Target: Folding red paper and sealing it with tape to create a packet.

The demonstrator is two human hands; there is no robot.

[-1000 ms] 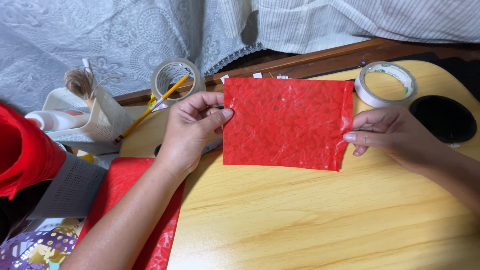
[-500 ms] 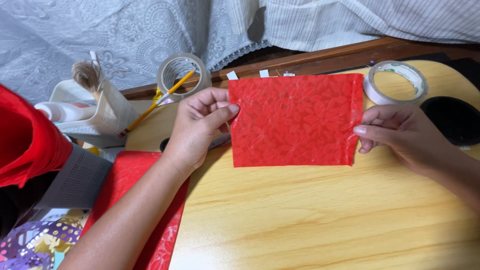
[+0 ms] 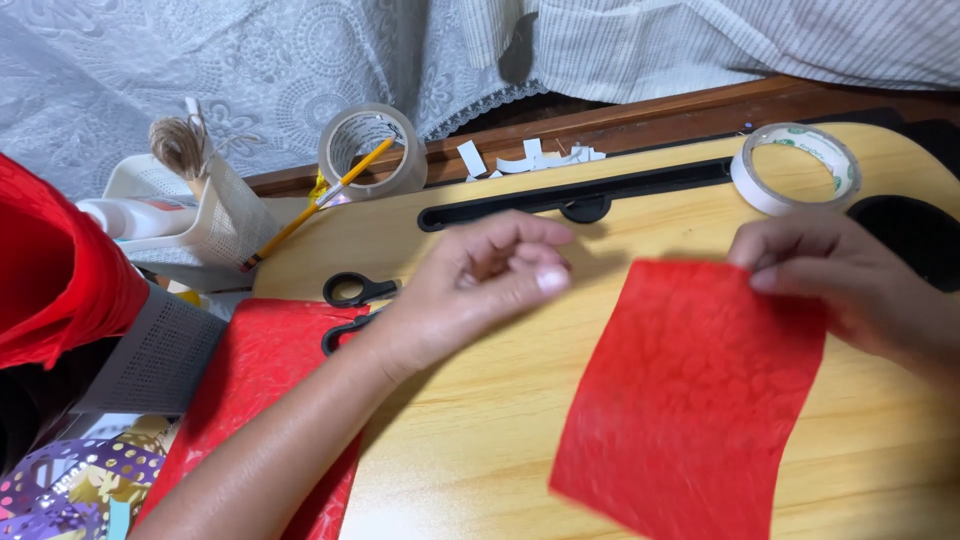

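Observation:
My right hand (image 3: 850, 285) pinches the top right corner of a red textured paper rectangle (image 3: 690, 400), which hangs tilted over the wooden lap table (image 3: 480, 440). My left hand (image 3: 470, 290) hovers just left of the paper with its fingers loosely curled, holding nothing. Black scissors (image 3: 350, 300) lie under my left wrist beside a larger red sheet (image 3: 260, 400) at the table's left edge.
A white tape roll (image 3: 795, 165) sits at the table's far right, a clear tape roll (image 3: 370, 150) with a yellow pencil (image 3: 310, 210) behind it. A white basket (image 3: 190, 220) with glue and twine stands at left. White paper scraps (image 3: 530, 160) lie at the back.
My left hand let go of the paper's left edge. The right hand swung the sheet down and to the right, so it now hangs tilted from one corner.

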